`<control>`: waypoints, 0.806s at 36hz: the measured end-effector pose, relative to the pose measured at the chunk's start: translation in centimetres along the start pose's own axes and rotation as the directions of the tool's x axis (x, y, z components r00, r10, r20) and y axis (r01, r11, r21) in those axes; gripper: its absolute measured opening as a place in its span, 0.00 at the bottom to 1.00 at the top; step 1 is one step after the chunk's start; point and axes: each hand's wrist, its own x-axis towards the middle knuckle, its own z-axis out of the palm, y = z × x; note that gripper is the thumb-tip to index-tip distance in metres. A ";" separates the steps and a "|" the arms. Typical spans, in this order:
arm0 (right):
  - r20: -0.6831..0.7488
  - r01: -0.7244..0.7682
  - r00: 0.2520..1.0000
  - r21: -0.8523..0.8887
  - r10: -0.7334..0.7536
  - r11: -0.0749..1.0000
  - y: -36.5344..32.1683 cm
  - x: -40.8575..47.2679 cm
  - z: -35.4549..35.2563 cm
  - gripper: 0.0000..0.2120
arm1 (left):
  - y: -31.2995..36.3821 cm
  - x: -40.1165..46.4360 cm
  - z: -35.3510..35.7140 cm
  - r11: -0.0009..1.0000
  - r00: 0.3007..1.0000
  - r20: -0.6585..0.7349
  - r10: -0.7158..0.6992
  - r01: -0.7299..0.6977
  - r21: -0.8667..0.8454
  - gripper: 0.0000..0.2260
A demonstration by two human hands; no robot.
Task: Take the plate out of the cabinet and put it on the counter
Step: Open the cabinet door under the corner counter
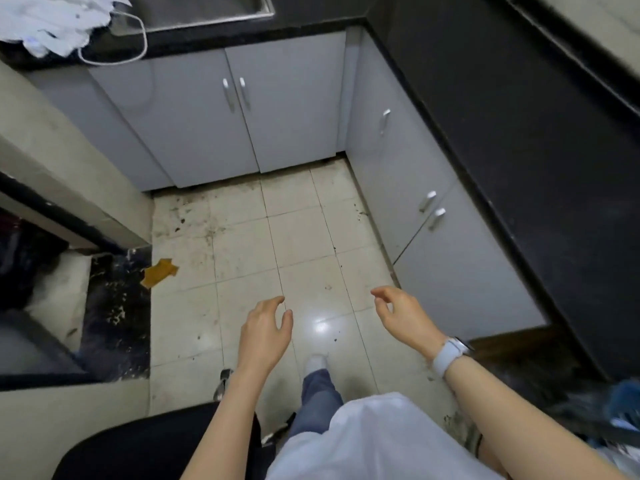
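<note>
Two empty hands hang over the tiled floor (pixel 242 237), so the task is at its very start: approach, nothing grasped. At far left a black desk (pixel 194 36) carries a crumpled white cloth (pixel 52 19), with a cord drooping over its edge. Below it stand closed grey double doors (pixel 239 109). The left hand (pixel 265 336) has its fingers loosely curled and holds nothing. The right hand (pixel 403 315), a white watch (pixel 446 355) at its wrist, is likewise slack and empty. Right of that runs another row of closed cabinet doors (pixel 415 188) under a dark desk (pixel 519 116). The plate is not visible, presumably behind some door; which one I cannot tell. Next comes stepping forward and pulling a handle. The floor ahead is open, though the corner is tight for swinging doors.
</note>
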 end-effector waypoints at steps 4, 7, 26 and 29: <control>-0.004 0.022 1.000 0.036 -0.022 0.999 -3.9 6.9 -1.8 0.15 | 1.4 7.3 -3.4 0.999 1.000 -0.008 -0.005 0.006 0.032 0.17; -0.011 0.012 1.000 0.053 -0.012 0.998 -5.3 11.1 -3.4 0.15 | 3.3 12.4 -4.8 0.999 1.000 -0.002 -0.002 0.002 0.036 0.16; -0.078 -0.040 0.996 0.141 0.051 0.989 -7.3 43.1 -17.3 0.14 | 20.1 45.4 -7.4 0.998 0.997 0.079 0.025 -0.029 0.055 0.16; -0.067 -0.060 0.995 0.155 0.071 0.986 -7.9 47.5 -19.3 0.14 | 23.1 50.3 -8.0 0.997 0.994 0.091 0.063 -0.067 0.045 0.16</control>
